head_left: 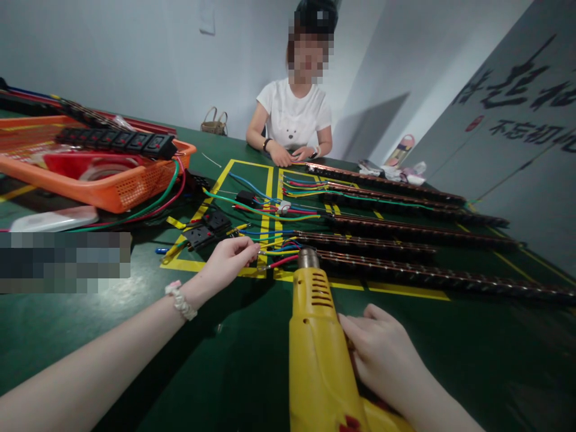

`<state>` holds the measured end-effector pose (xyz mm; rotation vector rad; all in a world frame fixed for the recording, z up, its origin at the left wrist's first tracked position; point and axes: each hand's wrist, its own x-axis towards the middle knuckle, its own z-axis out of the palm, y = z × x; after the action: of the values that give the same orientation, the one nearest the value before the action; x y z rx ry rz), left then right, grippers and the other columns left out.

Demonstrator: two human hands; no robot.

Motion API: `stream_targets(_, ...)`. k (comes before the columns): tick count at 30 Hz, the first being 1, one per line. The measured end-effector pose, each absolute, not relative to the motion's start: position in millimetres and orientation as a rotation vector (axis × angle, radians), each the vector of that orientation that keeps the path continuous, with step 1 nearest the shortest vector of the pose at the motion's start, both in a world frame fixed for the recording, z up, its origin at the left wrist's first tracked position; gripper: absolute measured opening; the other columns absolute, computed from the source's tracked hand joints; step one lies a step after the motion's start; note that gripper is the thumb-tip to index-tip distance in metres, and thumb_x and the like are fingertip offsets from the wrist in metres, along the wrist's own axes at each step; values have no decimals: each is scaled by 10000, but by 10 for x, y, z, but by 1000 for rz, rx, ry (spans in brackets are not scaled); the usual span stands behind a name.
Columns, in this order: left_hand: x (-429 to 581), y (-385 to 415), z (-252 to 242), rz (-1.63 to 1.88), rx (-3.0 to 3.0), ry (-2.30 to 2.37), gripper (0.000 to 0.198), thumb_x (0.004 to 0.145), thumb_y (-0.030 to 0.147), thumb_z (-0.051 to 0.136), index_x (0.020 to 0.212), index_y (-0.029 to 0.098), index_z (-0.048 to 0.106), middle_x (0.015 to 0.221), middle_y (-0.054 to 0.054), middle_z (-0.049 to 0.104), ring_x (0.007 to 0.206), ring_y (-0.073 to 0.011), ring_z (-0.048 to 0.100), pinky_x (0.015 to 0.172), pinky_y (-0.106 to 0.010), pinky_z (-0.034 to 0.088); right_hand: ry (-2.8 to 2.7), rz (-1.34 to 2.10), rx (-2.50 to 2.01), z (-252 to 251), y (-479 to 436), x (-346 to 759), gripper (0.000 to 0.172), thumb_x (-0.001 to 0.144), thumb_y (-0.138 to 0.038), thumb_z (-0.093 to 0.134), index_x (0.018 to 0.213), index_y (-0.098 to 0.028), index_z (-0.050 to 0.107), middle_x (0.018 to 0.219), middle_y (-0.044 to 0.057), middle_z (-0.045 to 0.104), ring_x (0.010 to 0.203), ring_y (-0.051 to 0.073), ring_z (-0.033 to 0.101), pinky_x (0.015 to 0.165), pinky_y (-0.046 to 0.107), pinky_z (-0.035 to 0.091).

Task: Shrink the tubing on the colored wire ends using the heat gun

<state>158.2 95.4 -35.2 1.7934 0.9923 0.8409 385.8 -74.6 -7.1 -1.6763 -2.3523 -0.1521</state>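
My right hand is wrapped round the handle of a yellow heat gun. The gun's metal nozzle points away from me, at the wires of the nearest long strip. My left hand is pinched closed at the end of a yellow wire coming from that strip. Just below it a red wire ends in a bare metal tip. Black sockets with short leads lie left of my left fingers. The nozzle hides part of where the wires meet the strip.
Several more strips lie side by side across the green table, marked with yellow tape. An orange basket holding a row of black sockets stands at left. Opposite, a co-worker has both hands at the farthest strip.
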Motion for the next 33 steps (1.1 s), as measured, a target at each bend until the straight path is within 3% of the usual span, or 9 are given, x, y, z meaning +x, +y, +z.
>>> stream_targets(19, 1576, 956, -346, 824, 1854, 1017, 422, 807, 495, 418, 620, 118, 463, 580, 13, 450, 553, -59, 397, 513, -168, 285, -2468, -133, -1642, -108, -658, 3666, 142, 604, -52, 433, 635, -150, 531, 542, -27, 560, 475, 88, 401, 637, 274, 195)
stream_targets(25, 1535, 917, -323, 909, 2251, 1063, 404, 855, 413, 373, 624, 111, 511, 690, -8, 483, 642, -61, 425, 591, -183, 305, -2518, -152, -1613, -119, -636, 3584, 145, 578, -54, 428, 625, -150, 527, 541, -12, 566, 494, 97, 420, 655, 279, 199)
stream_targets(28, 1487, 909, -73, 948, 2342, 1064, 387, 856, 383, 378, 693, 106, 594, 890, -38, 539, 727, -68, 478, 641, -183, 338, -2560, -156, -1617, -122, -610, 3542, 130, 589, -68, 434, 629, -148, 527, 548, -5, 576, 493, 99, 438, 661, 285, 200)
stream_targets(30, 1442, 872, 297, 1073, 2297, 964, 361, 837, 366, 418, 747, 80, 618, 914, -42, 551, 810, -90, 515, 697, -183, 360, -2606, -146, -1626, -117, -586, 3505, 105, 605, -87, 443, 636, -148, 523, 569, -2, 592, 502, 102, 459, 671, 289, 203)
stream_targets(33, 1344, 801, 952, 1270, 1936, 759, 524, 896, 358, 221, 990, -33, 556, 961, -45, 519, 986, -163, 522, 794, -265, 362, -2689, -111, -1645, -92, -554, 3438, 78, 645, -133, 460, 673, -158, 529, 591, -7, 607, 510, 107, 482, 669, 292, 207)
